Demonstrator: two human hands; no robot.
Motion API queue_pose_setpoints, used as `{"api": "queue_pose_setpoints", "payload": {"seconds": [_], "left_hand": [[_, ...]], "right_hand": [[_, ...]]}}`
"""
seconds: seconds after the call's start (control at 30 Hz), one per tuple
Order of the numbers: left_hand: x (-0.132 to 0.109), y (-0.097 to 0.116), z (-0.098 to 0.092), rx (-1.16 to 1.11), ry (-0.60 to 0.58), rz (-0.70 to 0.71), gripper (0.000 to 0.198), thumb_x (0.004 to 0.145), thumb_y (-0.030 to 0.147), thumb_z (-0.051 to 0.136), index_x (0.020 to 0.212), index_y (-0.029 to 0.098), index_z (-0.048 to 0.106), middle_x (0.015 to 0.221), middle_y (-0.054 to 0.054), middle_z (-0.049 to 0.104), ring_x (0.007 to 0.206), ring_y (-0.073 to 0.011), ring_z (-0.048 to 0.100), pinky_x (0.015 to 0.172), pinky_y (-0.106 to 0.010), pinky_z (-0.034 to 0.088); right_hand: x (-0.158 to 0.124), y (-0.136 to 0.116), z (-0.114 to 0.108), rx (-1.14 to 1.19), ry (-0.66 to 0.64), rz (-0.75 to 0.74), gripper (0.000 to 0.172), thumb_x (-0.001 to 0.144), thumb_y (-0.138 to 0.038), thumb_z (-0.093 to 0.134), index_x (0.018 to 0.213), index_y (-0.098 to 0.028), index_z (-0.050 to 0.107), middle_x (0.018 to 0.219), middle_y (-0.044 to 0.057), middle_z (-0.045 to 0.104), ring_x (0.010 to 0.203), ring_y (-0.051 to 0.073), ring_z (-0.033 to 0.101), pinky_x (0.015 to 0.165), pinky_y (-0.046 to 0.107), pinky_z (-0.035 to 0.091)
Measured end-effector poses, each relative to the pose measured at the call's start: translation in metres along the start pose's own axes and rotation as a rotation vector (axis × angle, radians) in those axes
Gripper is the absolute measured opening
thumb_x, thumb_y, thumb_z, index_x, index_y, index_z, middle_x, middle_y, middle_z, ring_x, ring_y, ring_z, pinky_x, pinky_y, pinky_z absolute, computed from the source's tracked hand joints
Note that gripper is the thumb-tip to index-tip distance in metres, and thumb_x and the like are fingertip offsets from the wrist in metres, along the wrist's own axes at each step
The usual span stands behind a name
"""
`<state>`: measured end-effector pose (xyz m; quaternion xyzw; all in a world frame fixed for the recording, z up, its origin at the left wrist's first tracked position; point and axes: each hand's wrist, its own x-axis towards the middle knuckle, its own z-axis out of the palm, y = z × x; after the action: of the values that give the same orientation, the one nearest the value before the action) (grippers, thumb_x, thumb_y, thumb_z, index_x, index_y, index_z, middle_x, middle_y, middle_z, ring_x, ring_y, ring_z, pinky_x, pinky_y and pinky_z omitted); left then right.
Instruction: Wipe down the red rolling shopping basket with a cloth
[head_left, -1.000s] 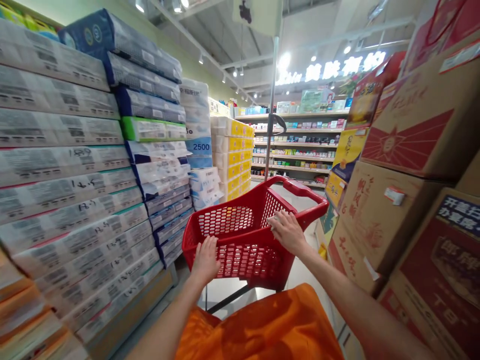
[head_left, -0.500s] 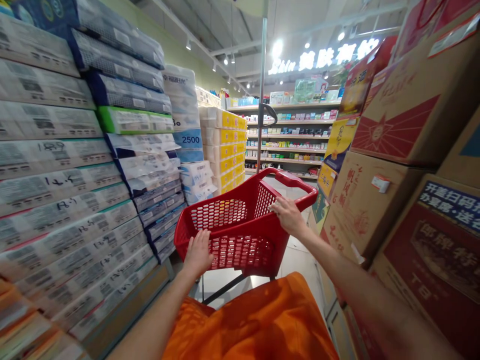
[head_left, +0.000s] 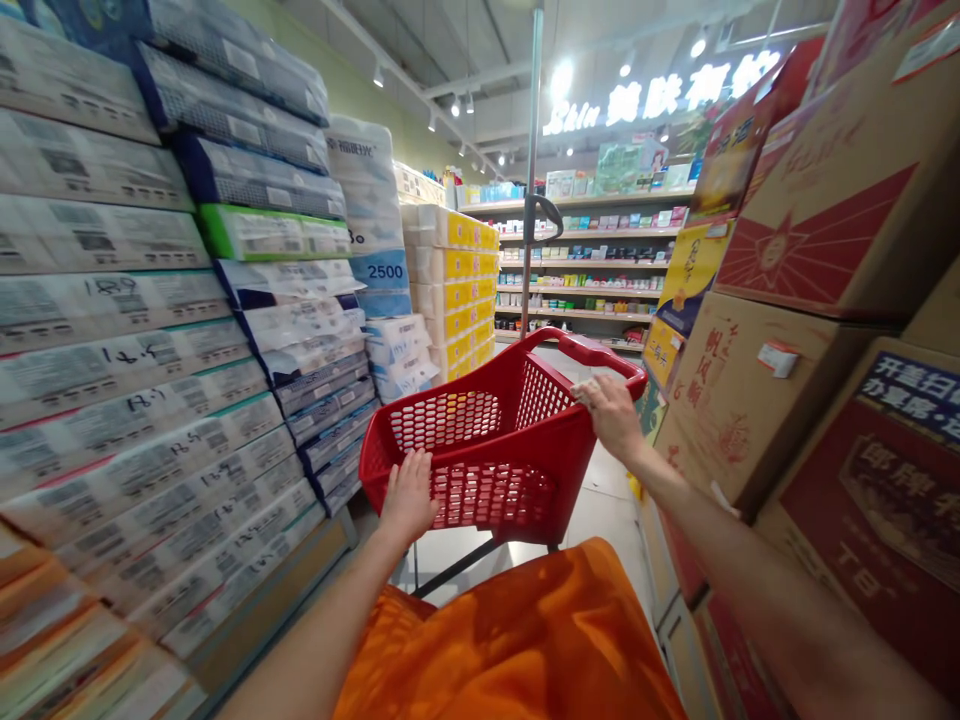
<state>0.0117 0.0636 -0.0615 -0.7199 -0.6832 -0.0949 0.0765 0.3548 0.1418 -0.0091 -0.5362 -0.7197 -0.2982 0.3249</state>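
Note:
A red plastic shopping cart basket (head_left: 480, 440) stands in front of me in a store aisle, empty inside. My left hand (head_left: 409, 497) lies on its near rim with the fingers stretched over the edge. My right hand (head_left: 611, 410) rests farther along, on the right rim near the far handle (head_left: 592, 350), fingers curled over it. An orange cloth (head_left: 517, 640) covers the bottom of the view.
Stacked tissue and paper packs (head_left: 165, 330) wall the left side. Piled cardboard boxes (head_left: 810, 330) crowd the right. A metal pole (head_left: 529, 190) rises behind the cart. Product shelves (head_left: 585, 270) stand at the far end of the narrow aisle floor (head_left: 607, 490).
My right hand has slid along the right rim toward the far handle. The left hand stays on the near rim, and the cart has shifted slightly.

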Motion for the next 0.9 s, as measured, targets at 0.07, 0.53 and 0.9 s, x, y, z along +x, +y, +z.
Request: {"api": "queue_pose_setpoints", "payload": {"seconds": [0.07,0.53,0.9], "left_hand": [[0.0,-0.001,-0.001,-0.004,-0.016,0.017,0.067,0.066,0.015,0.045,0.132,0.011,0.029,0.142,-0.011,0.028,0.132,-0.0217,0.02,0.108,-0.041,0.017],[-0.011,-0.016,-0.002,0.049,-0.045,-0.174,0.071,0.066,0.015,0.045,0.134,0.004,0.025,0.142,-0.015,0.025,0.131,-0.0249,0.02,0.106,-0.04,0.021],[-0.011,0.016,-0.006,-0.048,-0.099,-0.109,0.078,0.062,0.021,0.046,0.135,0.005,0.023,0.144,-0.013,0.022,0.132,-0.0244,0.017,0.108,-0.041,0.016]], "right_hand": [[-0.005,-0.018,0.006,0.027,-0.05,-0.132,0.037,0.084,-0.011,0.035,0.111,-0.019,0.058,0.127,0.009,0.047,0.121,0.024,0.035,0.099,0.04,0.03],[-0.007,-0.039,0.034,0.036,-0.009,-0.149,0.043,0.08,-0.006,0.033,0.114,-0.021,0.056,0.126,0.01,0.049,0.122,0.024,0.037,0.097,0.044,0.032],[-0.023,-0.078,0.051,0.093,-0.068,-0.136,0.048,0.078,-0.002,0.035,0.118,-0.021,0.053,0.13,0.01,0.046,0.124,0.024,0.035,0.097,0.042,0.033]]}}
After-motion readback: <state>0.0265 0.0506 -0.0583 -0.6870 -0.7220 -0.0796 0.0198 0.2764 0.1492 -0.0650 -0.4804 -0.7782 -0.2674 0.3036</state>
